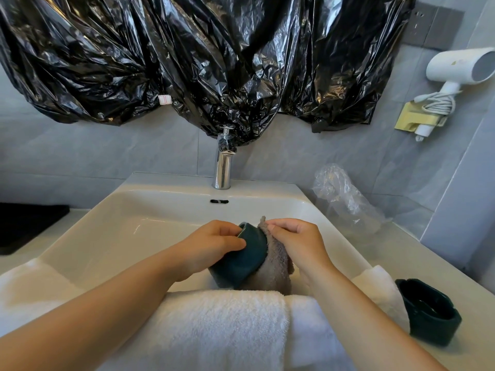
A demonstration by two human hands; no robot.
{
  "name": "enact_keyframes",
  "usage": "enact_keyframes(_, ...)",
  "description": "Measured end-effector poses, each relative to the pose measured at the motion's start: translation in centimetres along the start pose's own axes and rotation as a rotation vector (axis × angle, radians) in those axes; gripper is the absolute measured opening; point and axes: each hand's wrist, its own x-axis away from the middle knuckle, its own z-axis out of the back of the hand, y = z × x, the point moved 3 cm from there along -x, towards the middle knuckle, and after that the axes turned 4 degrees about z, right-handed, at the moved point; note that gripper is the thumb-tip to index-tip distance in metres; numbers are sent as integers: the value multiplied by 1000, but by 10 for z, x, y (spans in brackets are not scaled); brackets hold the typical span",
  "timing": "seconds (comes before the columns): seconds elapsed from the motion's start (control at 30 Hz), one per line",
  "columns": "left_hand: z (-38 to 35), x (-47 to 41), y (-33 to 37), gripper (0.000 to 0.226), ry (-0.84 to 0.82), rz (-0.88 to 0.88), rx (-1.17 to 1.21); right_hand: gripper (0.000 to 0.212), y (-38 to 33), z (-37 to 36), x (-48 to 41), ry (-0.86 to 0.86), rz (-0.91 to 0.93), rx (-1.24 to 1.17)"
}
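Observation:
Over the white sink (pixel 112 226), my left hand (pixel 211 247) grips a dark green cup (pixel 241 261) at its rim, thumb across the outside. The cup lies tilted, mouth toward the far left. My right hand (pixel 297 242) holds a grey-brown cloth (pixel 276 266) against the cup's right side, fingers curled over the cloth's upper edge. The lower part of cup and cloth is hidden behind a white towel (pixel 222 328) draped over the sink's front edge.
A chrome faucet (pixel 223 162) stands at the sink's back. A second dark green cup (pixel 428 311) sits on the counter at right. Crumpled clear plastic (pixel 342 194) lies behind it. Black plastic sheeting (pixel 187 54) covers the wall; a white hair dryer (pixel 460 68) hangs at right.

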Motion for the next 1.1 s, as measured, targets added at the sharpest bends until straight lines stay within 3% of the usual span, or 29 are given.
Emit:
enact_keyframes(0.1,2,0,2,24,52,-22,36,15,-5,1,2,-31,52,-26)
enact_keyframes(0.23,4,0,0,24,51,-43,51,21,-19,-7,9,-131,261,-22)
enact_keyframes(0.33,2,-1,1,17,44,-79,8,20,-20,-8,7,-80,325,-8)
enact_keyframes(0.4,1,-1,3,17,32,-107,13,17,-16,-5,4,-16,295,6)
enact_keyframes(0.5,1,3,4,18,11,-123,-7,18,-5,-2,-1,26,110,10)
enact_keyframes(0.73,0,6,7,20,-47,-160,24,24,9,-3,-5,-83,-210,-243)
enact_keyframes(0.93,0,8,10,14,-59,-131,116,27,6,-3,-5,-98,-165,-252)
enact_keyframes(1.1,0,9,10,29,-4,-57,121,29,2,-9,1,-202,-80,-203)
